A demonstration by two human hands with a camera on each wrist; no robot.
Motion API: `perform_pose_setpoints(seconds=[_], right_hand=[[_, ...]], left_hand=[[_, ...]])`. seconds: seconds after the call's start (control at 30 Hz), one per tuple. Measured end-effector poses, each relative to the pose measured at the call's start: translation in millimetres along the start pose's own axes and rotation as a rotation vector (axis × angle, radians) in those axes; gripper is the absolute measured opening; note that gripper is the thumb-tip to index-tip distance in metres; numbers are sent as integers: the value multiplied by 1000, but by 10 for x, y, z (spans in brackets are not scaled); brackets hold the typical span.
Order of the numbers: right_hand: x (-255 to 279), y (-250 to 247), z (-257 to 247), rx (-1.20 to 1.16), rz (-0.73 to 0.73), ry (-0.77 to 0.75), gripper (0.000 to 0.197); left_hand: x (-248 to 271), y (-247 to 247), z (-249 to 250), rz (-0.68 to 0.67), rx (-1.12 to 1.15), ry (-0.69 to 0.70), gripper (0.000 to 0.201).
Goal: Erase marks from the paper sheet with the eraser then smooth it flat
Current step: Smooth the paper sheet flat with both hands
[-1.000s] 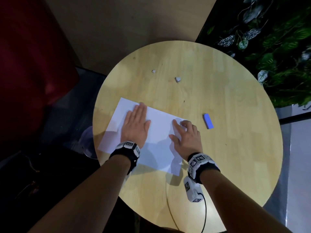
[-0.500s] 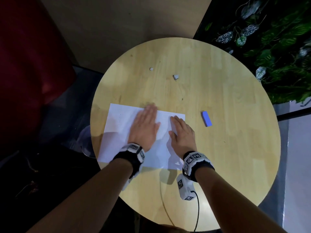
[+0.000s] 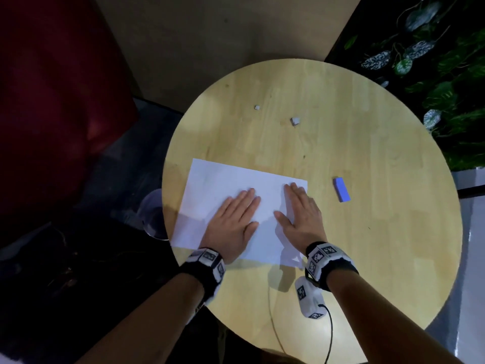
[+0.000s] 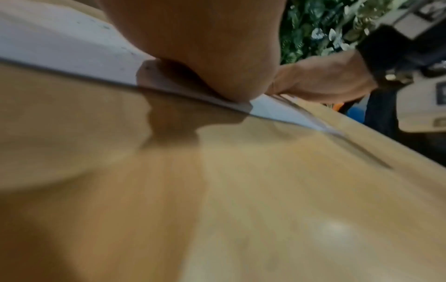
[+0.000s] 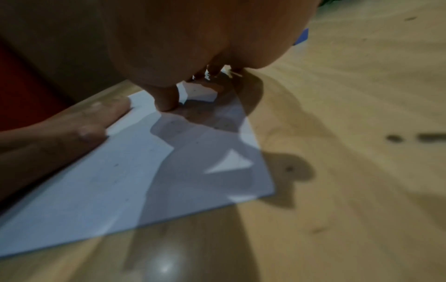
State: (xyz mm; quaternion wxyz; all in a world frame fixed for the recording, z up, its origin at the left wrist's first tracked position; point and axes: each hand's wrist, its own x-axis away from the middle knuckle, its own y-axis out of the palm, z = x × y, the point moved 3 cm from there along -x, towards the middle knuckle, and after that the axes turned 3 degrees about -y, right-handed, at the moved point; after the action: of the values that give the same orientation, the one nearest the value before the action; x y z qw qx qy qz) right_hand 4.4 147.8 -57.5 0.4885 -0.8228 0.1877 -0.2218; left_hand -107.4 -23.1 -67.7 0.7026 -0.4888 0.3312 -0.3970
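Smoothing step: left hand (image 3: 231, 224) and right hand (image 3: 299, 216), both flat with fingers straight on the sheet (image 3: 223, 179), should sweep outward evenly; eraser (image 3: 341, 189) right of the sheet.

left hand (image 3: 232, 224) flat, right hand (image 3: 301, 219) flat

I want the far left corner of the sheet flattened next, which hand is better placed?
Left. The left hand lies flat mid-sheet on the white paper sheet, nearer that corner; the right hand presses its right edge.
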Motion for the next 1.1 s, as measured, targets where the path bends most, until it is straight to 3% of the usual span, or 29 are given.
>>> perform_pose_setpoints(seconds=[0.03, 0.2, 0.27, 0.4, 0.47, 0.67, 0.77, 0.83, 0.9, 0.97, 1.03, 1.1], right_hand=[[9, -13, 18, 3, -14, -13, 68], [11, -4, 15, -18, -38, -14, 66], [8, 2, -14, -19, -36, -2, 68], [37, 13, -52, 40, -44, -43, 74], [53, 12, -55, 47, -62, -54, 76], [110, -36, -118, -10, -32, -63, 75], [123, 4, -145, 29, -40, -72, 75], [126, 38, -167, 37, -57, -71, 74], [130, 47, -164, 43, -62, -73, 75], [124, 24, -157, 48, -68, -92, 75], [134, 8, -168, 36, -88, -109, 75], [145, -1, -187, 19, -101, -97, 75]], left_hand=[[59, -30, -105, 9, -11, -15, 54], [235, -342, -914, 105, -128, -428, 56], [73, -306, -727, 123, -46, -406, 58], [-213, 67, 234, 30, 84, -47, 56], [-198, 131, 256, 45, 48, 6, 52], [152, -250, -1054, 213, -11, -344, 53], [133, -335, -1185, 290, -32, -539, 55], [-47, -263, -874, 228, 28, -463, 59], [-134, -119, -485, 105, 65, -227, 59], [-78, -94, -475, 90, 24, -141, 54], [64, -166, -819, 165, -2, -267, 52], [226, -297, -1284, 225, -64, -476, 53]])
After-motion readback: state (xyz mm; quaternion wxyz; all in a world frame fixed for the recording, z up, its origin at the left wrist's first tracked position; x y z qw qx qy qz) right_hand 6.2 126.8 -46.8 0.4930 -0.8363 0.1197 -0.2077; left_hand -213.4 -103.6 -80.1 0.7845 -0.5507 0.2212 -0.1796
